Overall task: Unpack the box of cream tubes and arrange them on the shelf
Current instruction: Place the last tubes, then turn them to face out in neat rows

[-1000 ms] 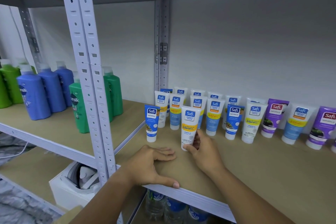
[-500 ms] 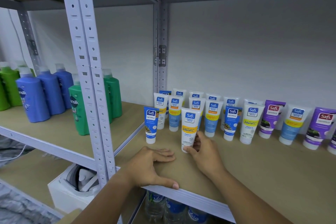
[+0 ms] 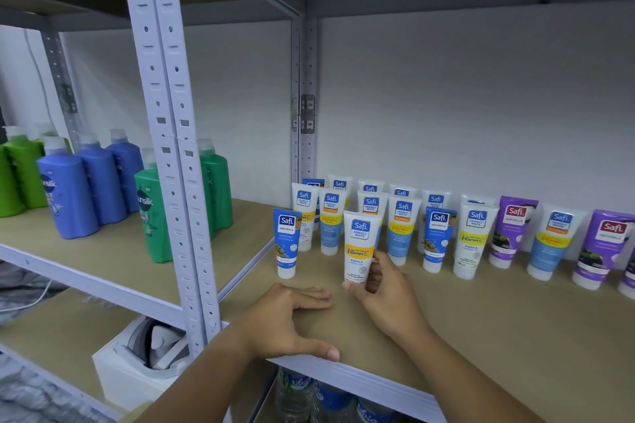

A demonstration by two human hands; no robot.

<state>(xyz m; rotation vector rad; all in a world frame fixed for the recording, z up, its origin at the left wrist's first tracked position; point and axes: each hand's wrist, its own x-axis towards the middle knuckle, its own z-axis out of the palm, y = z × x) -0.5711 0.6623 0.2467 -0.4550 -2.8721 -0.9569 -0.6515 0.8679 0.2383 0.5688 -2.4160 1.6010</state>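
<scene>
Standing behind held tube point(image 3: 358, 247), more tubes point(image 3: 402, 227), shampoo bottles point(image 3: 68, 196) beyond upright point(image 3: 171, 148)

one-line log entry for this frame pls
phase: placing | right hand: grips white Vitamin C tube, upright on shelf board | left hand: flat on board, thumb over front edge
</scene>
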